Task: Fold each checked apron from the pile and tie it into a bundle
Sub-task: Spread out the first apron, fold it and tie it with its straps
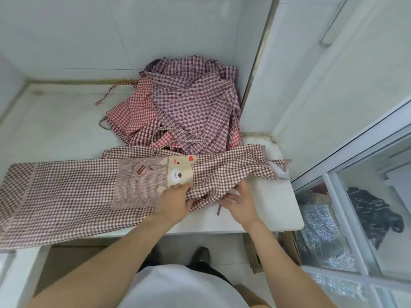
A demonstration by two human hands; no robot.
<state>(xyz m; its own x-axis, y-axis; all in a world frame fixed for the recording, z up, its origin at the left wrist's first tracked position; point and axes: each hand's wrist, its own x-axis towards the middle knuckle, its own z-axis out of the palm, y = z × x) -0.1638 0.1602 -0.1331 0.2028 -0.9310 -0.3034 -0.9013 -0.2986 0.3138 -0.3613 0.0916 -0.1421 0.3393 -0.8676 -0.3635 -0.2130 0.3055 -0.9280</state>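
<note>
So we've got one checked apron [73, 192] spread flat on the worktop [273, 210], long axis running left to right, the bear pocket [178, 172] roughly midway. The pile [191, 107] of the others sits just behind that pocket, against the wall. Our left hand [174, 202] presses flat on the cloth right below the bear pocket, fingers relaxed. Our right hand [241, 203], just right of the pocket, seems to be pinching the bunched-up end, though we can't quite tell. Most of the apron stretches away leftward, so the right hand is nearer the end to fold over.
</note>
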